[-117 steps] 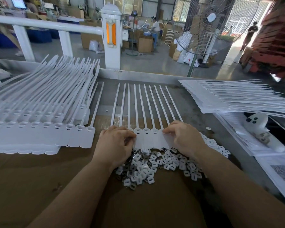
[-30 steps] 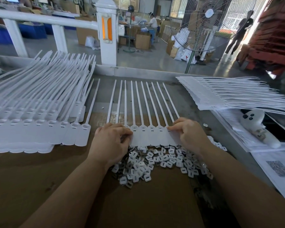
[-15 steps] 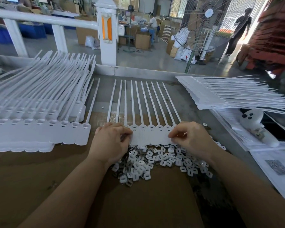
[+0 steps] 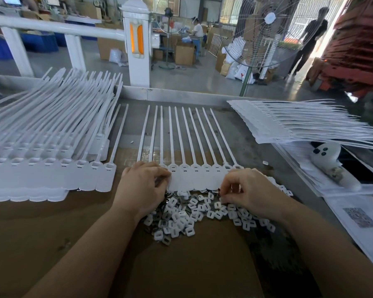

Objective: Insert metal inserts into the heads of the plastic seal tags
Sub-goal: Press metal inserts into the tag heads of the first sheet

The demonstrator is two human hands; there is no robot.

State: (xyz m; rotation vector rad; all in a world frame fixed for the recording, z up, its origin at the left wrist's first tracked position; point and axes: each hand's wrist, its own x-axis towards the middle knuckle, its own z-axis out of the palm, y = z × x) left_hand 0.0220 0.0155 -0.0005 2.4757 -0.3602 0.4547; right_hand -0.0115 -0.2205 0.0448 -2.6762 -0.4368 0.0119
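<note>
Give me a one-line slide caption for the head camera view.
Left hand steadies a row of seal tags while right hand picks from the pile of inserts.

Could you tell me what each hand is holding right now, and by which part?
The left hand grips the tag strip at its left-end heads. The right hand pinches among the inserts; whether it holds one cannot be told.

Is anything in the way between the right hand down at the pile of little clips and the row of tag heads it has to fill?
Nothing visible. The right hand sits at the inserts pile, directly beside the tag heads, with no object between.
</note>
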